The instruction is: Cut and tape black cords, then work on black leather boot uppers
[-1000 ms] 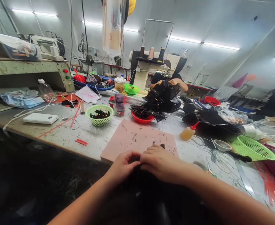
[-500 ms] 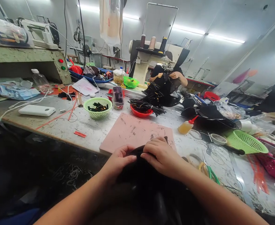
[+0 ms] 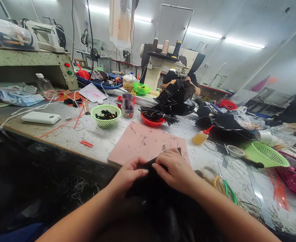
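Your left hand and right hand both pinch the top edge of the black material, which lies across your lap at the near edge of the workbench. Keep both thumbs close together on that edge, I'd say, so it stays flat and taut. Just beyond your fingers lies the pink cutting mat. To your right the scissors rest near your forearm; mind them. Farther off stand a glue bottle, a red bowl of black strips and a green basket. Across the bench another person works at a sewing machine.
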`<state>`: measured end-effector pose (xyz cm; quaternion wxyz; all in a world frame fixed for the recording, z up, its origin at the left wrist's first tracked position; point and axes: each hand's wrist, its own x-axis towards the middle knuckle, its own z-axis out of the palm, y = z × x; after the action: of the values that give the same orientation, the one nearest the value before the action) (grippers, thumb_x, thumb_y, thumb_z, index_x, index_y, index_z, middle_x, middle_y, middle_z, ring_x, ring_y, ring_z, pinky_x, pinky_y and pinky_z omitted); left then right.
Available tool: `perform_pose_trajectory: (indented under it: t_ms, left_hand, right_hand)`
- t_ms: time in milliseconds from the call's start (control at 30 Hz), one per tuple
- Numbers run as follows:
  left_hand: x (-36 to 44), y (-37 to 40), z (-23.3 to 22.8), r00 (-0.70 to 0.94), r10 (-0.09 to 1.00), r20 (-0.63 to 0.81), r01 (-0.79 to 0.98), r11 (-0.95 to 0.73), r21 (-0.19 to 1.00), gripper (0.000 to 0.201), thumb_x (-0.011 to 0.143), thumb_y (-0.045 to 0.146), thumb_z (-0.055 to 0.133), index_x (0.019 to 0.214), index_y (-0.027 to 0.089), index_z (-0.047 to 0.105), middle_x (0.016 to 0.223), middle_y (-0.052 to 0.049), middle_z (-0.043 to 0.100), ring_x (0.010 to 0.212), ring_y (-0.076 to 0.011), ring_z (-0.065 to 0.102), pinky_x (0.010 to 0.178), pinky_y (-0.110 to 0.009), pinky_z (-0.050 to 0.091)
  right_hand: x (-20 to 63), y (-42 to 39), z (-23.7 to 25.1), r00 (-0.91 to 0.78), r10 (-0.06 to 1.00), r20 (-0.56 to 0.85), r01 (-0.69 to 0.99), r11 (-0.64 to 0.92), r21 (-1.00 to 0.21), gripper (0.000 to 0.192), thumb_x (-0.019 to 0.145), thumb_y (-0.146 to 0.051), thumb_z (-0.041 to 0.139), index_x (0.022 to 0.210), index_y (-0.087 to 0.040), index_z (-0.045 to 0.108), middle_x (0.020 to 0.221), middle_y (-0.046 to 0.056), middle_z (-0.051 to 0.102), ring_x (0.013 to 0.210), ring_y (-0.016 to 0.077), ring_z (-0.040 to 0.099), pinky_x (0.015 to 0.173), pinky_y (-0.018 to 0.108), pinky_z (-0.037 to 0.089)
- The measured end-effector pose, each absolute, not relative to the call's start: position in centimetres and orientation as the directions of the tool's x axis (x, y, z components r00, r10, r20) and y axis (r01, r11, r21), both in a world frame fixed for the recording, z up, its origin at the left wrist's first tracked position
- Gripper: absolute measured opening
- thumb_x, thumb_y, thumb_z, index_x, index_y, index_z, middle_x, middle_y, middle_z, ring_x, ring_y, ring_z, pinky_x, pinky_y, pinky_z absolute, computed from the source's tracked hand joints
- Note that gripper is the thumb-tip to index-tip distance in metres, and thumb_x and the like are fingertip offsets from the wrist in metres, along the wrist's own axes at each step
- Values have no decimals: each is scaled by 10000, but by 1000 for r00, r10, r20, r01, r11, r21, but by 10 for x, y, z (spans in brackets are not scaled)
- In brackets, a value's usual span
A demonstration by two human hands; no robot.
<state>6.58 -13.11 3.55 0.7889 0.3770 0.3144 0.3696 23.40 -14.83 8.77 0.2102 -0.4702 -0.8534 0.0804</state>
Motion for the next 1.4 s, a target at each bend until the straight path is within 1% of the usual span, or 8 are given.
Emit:
perform_pose_trajectory:
  t_ms: [433, 600, 867, 967, 1067, 1167, 1267, 1400]
  left_hand:
    - [66, -132, 37, 516, 824, -236, -336, 448, 828, 202, 556, 194, 729, 687, 165, 578, 588, 40, 593, 543, -93, 506, 548, -202, 374]
    - [69, -133, 37, 485, 849, -208, -288, 380, 879, 203, 548, 196, 719, 678, 166, 566, 584, 44, 575, 546, -98, 494, 543, -207, 366]
    - [76, -136, 44, 377, 907, -186, -250, 293, 923, 258, 607, 347, 715, 649, 154, 549, 576, 45, 546, 538, -86, 445, 534, -206, 362]
    - [79, -137, 45, 334, 922, -194, -266, 289, 920, 245, 585, 328, 720, 621, 152, 554, 554, 41, 553, 523, -87, 445, 522, -206, 368]
    - [80, -138, 46, 314, 924, -220, -293, 314, 903, 220, 591, 317, 708, 618, 159, 557, 523, 42, 559, 488, -87, 448, 490, -204, 364]
    - [80, -139, 47, 312, 921, -233, -325, 334, 885, 210, 598, 306, 705, 614, 167, 548, 496, 52, 553, 462, -81, 441, 469, -197, 357]
    - [80, -139, 49, 334, 912, -237, -344, 352, 870, 221, 594, 307, 711, 610, 169, 540, 502, 52, 561, 463, -78, 445, 471, -192, 360]
    - [79, -139, 50, 333, 911, -241, -327, 352, 877, 240, 587, 316, 722, 605, 164, 536, 503, 52, 556, 469, -75, 441, 475, -187, 355]
  right_hand:
    - [232, -148, 83, -465, 818, 338, 766, 563, -310, 239, 818, -199, 476, 580, -173, 467, 563, -6, 559, 593, 130, 471, 685, 305, 297]
    - [231, -148, 82, -458, 820, 343, 779, 556, -290, 247, 816, -197, 468, 570, -174, 466, 554, -3, 555, 588, 131, 479, 687, 308, 297]
    - [230, -148, 83, -463, 817, 345, 795, 554, -246, 214, 811, -190, 469, 598, -179, 493, 566, -8, 564, 599, 134, 482, 679, 310, 292]
    - [231, -149, 85, -477, 803, 357, 813, 557, -167, 216, 816, -215, 479, 604, -182, 501, 588, 3, 576, 625, 150, 484, 733, 339, 289]
    - [235, -149, 89, -455, 799, 394, 849, 523, -79, 238, 803, -304, 524, 598, -188, 497, 611, 25, 584, 680, 183, 485, 829, 394, 262]
    - [240, -149, 92, -425, 811, 401, 850, 511, -132, 214, 770, -346, 561, 645, -186, 496, 637, 23, 586, 703, 189, 478, 852, 405, 254]
    - [242, -147, 94, -408, 819, 404, 830, 517, -210, 134, 783, -262, 530, 683, -184, 485, 642, 3, 574, 695, 171, 468, 841, 387, 257]
    - [243, -144, 93, -399, 817, 417, 822, 520, -232, 145, 808, -218, 505, 670, -187, 471, 636, -5, 569, 686, 163, 462, 834, 379, 254]
